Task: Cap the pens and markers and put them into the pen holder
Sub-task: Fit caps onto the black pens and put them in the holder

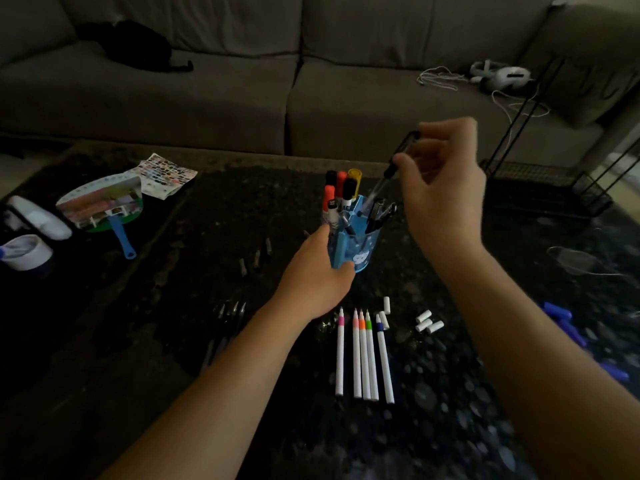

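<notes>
— Five white pens [363, 358] nearest, uncapped, flat on the desk [450, 410], side by side, tips pointing away. Loose white caps [428, 321] just beyond them, to the right.

— Dark ones on the left?

— Dark pens [228, 317], too dim to say if they're capped. Blue markers [568, 327] are at the right edge, blurred.

— Hands?

— Left hand [318, 271] is wrapped round the near-left side of the blue pen holder [360, 244], thumb across its front. Steadying it, I'd say. The holder stands upright, mid-desk.

— Right?

— Right hand [443, 188] is up beyond and right of the holder, fingertips pinching a clear pen [384, 178] at its dark upper end. That end looks like a cap, but it's motion-blurred.

— Key relation?

— The pen's long axis slants from the hand at upper right down-left to the holder's mouth. Its lower end is at the right side of the rim; I can't tell if it's inside yet. The holder lies down-left of the right hand, so the drop goes along that slant.

— What's inside?

— Capped markers [341, 192] stand in the left part, with dark pens on the right.

— Background?

— Grey couch [207, 98] beyond the desk.
</notes>
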